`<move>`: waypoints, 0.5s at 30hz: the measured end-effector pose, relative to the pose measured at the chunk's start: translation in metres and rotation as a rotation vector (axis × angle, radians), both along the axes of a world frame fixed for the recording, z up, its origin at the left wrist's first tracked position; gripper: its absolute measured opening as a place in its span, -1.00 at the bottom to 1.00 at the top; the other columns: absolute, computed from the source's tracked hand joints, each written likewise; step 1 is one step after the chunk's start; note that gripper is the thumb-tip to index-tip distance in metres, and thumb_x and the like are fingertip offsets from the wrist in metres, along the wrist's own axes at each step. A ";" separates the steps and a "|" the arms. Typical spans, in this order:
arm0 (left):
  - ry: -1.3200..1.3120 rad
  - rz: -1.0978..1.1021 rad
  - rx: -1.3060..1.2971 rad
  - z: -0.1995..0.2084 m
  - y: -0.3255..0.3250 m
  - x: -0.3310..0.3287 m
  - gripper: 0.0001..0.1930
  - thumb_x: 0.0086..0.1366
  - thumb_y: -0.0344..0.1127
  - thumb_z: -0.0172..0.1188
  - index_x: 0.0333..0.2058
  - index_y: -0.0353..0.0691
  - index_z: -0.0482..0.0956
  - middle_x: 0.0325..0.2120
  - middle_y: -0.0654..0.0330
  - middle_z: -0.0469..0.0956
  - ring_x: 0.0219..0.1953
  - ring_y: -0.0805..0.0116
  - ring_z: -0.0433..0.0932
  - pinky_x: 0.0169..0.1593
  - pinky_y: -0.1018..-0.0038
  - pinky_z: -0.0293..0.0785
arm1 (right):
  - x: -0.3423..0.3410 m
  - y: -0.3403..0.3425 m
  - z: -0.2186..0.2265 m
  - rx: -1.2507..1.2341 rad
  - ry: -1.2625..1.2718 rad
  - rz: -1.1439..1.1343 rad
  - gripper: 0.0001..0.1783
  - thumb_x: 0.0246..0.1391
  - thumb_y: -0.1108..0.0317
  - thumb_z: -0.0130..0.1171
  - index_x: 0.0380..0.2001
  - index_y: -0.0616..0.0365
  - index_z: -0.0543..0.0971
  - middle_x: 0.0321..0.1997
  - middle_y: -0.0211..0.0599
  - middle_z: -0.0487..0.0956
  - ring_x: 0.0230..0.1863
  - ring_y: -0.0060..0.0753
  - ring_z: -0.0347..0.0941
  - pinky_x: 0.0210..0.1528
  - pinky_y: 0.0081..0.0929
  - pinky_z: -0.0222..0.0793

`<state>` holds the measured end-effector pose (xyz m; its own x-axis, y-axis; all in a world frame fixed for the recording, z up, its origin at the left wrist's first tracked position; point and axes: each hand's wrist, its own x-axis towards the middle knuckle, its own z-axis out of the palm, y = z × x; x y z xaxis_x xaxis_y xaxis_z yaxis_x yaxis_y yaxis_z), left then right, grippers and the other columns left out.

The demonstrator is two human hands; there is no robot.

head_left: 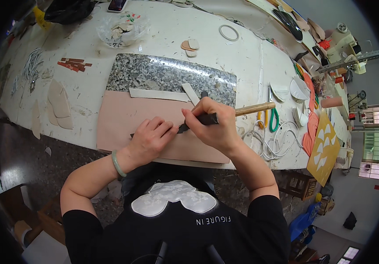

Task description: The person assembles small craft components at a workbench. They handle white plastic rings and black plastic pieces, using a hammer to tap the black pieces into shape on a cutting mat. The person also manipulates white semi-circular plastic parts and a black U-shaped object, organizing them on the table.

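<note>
Though under unclenched left hand (150, 137), pink sheet (125, 111) also beneath right hand (219, 127), tight round black tool (209, 119)

"What do we see along the far side of the tabletop (172, 33)?"
"We see a clear plastic bag (138, 33) holding scraps, with a phone (117, 5) near it."
"And to our left?"
"Reddish-brown strips (74, 65) and a bundle of pale cords (33, 62)."

The right hand (221, 128) hides part of the wooden handle (255, 108).
</note>
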<state>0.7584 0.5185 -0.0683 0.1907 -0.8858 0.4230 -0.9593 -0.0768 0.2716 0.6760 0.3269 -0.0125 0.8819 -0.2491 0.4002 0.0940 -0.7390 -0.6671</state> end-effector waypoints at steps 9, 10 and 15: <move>0.415 -0.033 0.026 0.007 -0.012 0.020 -0.79 0.07 -0.29 0.37 -0.28 -0.14 0.65 -0.32 0.25 0.58 -0.33 0.18 0.58 -0.29 0.32 0.54 | -0.001 0.000 -0.015 0.115 0.116 0.012 -0.76 -0.02 0.38 0.40 -0.60 0.15 0.52 -0.66 -0.38 0.57 -0.63 -0.69 0.45 -0.57 -0.62 0.34; 0.450 -0.021 0.049 0.007 -0.013 0.022 -0.81 0.06 -0.28 0.38 -0.31 -0.13 0.66 -0.33 0.28 0.58 -0.33 0.19 0.57 -0.29 0.32 0.53 | -0.002 -0.002 -0.015 0.141 0.097 0.022 -0.75 -0.04 0.36 0.40 -0.62 0.14 0.51 -0.67 -0.36 0.56 -0.65 -0.58 0.47 -0.58 -0.57 0.34; 0.469 0.133 0.082 0.013 -0.015 0.013 -0.85 0.04 -0.25 0.40 -0.41 -0.10 0.68 -0.34 0.39 0.58 -0.24 0.27 0.45 -0.14 0.31 0.41 | -0.012 -0.008 -0.014 0.167 0.129 0.055 -0.74 -0.08 0.32 0.41 -0.63 0.12 0.50 -0.68 -0.33 0.55 -0.68 -0.41 0.50 -0.60 -0.50 0.36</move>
<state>0.7710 0.5038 -0.0551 0.4577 -0.8675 0.1947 -0.7155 -0.2294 0.6599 0.6636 0.3187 -0.0266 0.9374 -0.2522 0.2401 0.0372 -0.6131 -0.7891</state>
